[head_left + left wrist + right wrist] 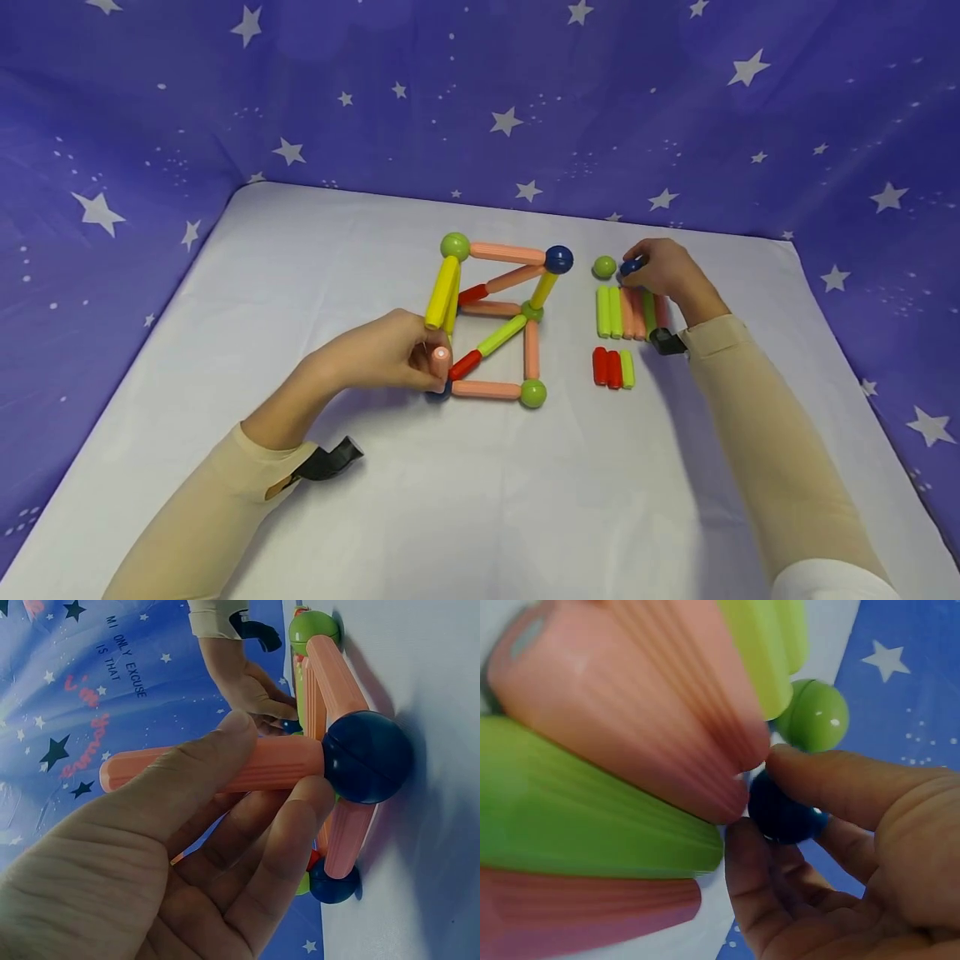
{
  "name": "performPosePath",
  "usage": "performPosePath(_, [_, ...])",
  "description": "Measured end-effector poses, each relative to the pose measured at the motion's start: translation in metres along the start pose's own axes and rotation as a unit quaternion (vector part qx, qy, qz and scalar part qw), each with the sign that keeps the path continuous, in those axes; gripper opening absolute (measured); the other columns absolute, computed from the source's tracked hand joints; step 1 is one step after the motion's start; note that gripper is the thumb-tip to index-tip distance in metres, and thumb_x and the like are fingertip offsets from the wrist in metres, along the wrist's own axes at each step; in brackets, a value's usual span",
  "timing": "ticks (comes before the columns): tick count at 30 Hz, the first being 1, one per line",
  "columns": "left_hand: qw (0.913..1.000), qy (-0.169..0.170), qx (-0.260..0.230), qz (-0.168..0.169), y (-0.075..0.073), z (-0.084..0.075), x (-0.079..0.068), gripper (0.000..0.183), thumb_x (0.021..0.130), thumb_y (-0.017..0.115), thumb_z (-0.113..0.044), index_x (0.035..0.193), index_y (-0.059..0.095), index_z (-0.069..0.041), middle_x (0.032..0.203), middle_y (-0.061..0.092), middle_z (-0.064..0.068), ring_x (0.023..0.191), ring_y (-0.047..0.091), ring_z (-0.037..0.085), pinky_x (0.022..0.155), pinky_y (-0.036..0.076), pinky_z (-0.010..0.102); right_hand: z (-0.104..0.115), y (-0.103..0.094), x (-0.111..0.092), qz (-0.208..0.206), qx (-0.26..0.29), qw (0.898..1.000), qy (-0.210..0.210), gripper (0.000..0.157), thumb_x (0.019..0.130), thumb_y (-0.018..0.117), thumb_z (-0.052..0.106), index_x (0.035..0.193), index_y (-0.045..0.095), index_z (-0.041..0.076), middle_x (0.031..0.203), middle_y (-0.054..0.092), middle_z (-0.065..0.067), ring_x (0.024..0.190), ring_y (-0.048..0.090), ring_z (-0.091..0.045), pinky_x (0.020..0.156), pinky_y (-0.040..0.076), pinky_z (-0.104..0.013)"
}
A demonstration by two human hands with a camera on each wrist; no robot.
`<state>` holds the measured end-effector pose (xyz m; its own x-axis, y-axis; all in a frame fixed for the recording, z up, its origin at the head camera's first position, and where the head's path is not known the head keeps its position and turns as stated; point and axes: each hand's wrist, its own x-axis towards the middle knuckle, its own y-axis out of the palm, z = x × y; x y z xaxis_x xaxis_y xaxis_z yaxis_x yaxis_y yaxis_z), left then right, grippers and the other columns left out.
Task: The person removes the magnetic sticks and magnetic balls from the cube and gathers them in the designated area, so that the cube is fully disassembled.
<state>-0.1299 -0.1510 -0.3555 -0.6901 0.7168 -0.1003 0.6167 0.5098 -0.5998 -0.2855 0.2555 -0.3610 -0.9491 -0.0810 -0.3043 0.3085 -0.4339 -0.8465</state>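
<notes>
My left hand (393, 354) pinches an upright pink stick (281, 761) whose lower end meets a dark blue ball (367, 757) at the near left corner of a stick-and-ball frame. Pink, red, yellow and green sticks join green and blue balls in that frame; a green ball (455, 246) and a blue ball (558, 259) top its upper corners. On the right, my right hand (667, 271) pinches another dark blue ball (784, 806) between thumb and fingers, beside a loose green ball (604, 267) and just beyond a row of sticks.
Under the right hand lies a row of long green and pink sticks (616, 312), partly hidden by the wrist. Nearer stand short red sticks (614, 369) and a short green stick (627, 369). A blue star-patterned cloth (420, 125) rises behind the white table (450, 500).
</notes>
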Motion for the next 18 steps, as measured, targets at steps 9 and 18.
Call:
performPosePath(9, [0.9999, -0.010, 0.000, 0.005, -0.001, 0.000, -0.001, 0.016, 0.081, 0.079, -0.010, 0.091, 0.067, -0.013, 0.078, 0.065, -0.005, 0.068, 0.064, 0.010, 0.062, 0.055, 0.026, -0.005, -0.001, 0.003, -0.006, -0.013, 1.000, -0.009, 0.051, 0.091, 0.066, 0.019, 0.135, 0.049, 0.001, 0.125, 0.052, -0.026, 0.106, 0.052, -0.040, 0.091, 0.046, -0.054])
performPosePath(18, [1.0000, -0.002, 0.009, 0.003, -0.001, -0.001, -0.001, 0.016, 0.080, 0.079, -0.008, 0.089, 0.066, -0.013, 0.076, 0.064, -0.006, 0.067, 0.062, 0.009, 0.061, 0.054, 0.027, 0.020, 0.000, -0.041, -0.125, 0.030, 0.987, -0.097, 0.038, 0.095, 0.056, 0.022, 0.129, 0.057, 0.004, 0.125, 0.055, -0.019, 0.107, 0.053, -0.036, 0.086, 0.047, -0.051])
